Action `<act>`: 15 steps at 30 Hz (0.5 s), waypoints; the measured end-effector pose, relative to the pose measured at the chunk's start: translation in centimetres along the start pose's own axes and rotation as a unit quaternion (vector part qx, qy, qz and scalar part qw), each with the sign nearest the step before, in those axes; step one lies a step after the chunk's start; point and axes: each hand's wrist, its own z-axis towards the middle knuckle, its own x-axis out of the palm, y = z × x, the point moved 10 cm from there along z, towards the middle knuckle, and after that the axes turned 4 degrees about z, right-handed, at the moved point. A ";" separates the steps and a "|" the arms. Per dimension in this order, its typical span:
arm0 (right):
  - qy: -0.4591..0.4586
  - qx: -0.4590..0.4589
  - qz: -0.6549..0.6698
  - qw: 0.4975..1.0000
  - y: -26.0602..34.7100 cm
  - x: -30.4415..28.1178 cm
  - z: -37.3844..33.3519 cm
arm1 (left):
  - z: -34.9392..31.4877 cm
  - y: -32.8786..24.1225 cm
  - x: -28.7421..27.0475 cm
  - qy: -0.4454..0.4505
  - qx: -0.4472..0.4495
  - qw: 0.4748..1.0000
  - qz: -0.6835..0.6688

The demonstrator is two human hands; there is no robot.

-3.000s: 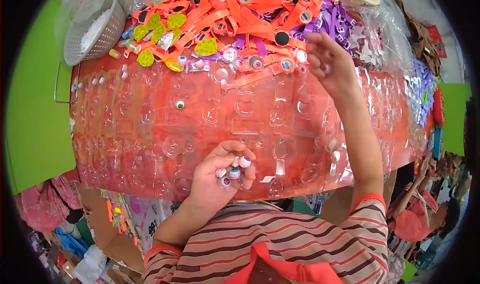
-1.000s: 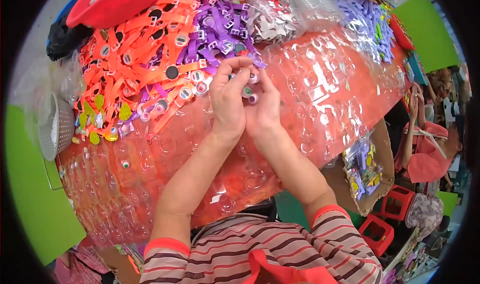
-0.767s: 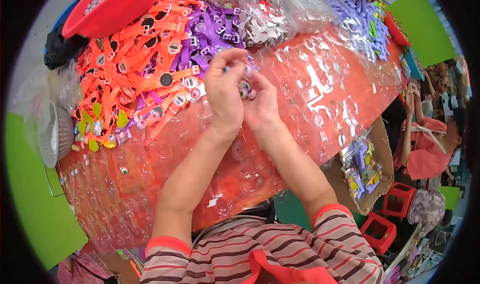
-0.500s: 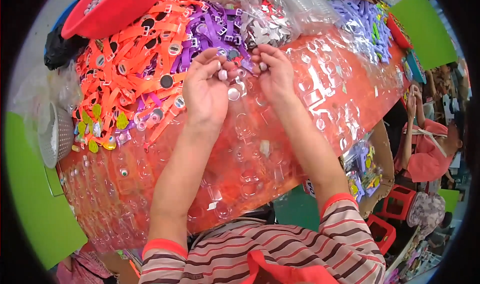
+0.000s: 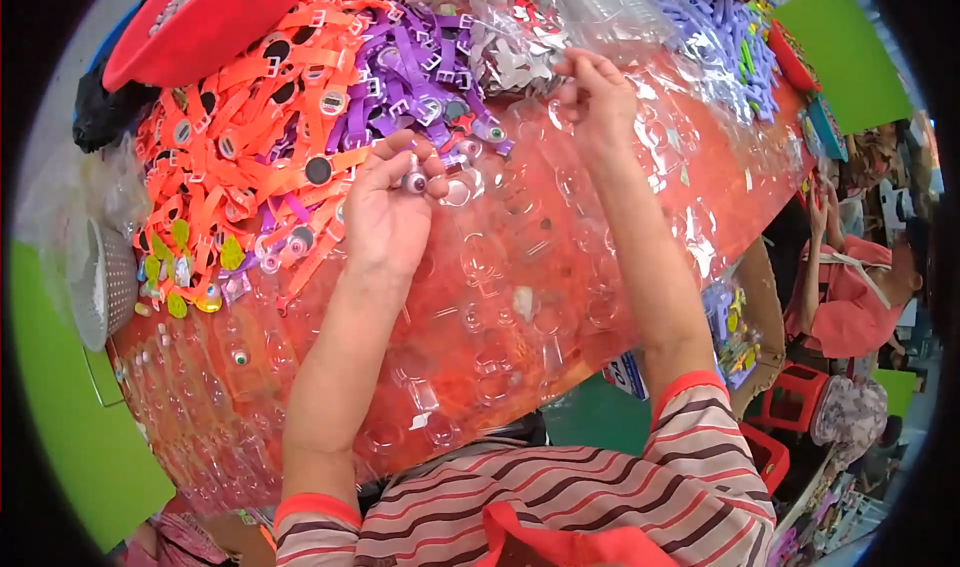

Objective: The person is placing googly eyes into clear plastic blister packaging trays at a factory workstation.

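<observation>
My left hand (image 5: 388,207) is closed with the palm turned up. Between its fingertips sits a small eyeball-like bead (image 5: 415,181), white with a dark purple centre. My right hand (image 5: 605,107) is raised beside a clear bag of silver and red pieces (image 5: 520,52). Its fingers are curled together, and anything between them is too small to make out. Under both hands lie clear plastic blister trays (image 5: 490,287) with moulded hollows. Just beyond my left hand are purple watch straps (image 5: 400,67) with clear buckles, and left of them a heap of orange watch straps (image 5: 240,117).
A red basin (image 5: 205,17) of small pale pieces leans at the far left, above a grey perforated basket (image 5: 105,282). Lilac plastic parts (image 5: 725,47) lie at the far right. A cardboard box (image 5: 760,317) stands by the table's right edge. Another person (image 5: 850,297) works at right.
My hands have moved apart. The right hand went right and away toward the bag of silver pieces; the left drew slightly nearer, still holding the bead.
</observation>
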 end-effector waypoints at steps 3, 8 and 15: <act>-0.018 0.062 -0.134 0.989 0.0 -2.5 0.3 | 0.4 1.0 -0.4 0.020 -0.035 0.999 -0.015; 0.024 -0.042 -0.427 0.903 -0.8 -3.2 0.8 | 0.1 3.3 0.9 0.077 -0.075 0.993 -0.039; 0.011 0.029 -0.290 0.957 -0.2 -3.5 0.6 | -0.2 4.0 2.0 0.047 -0.103 0.994 0.001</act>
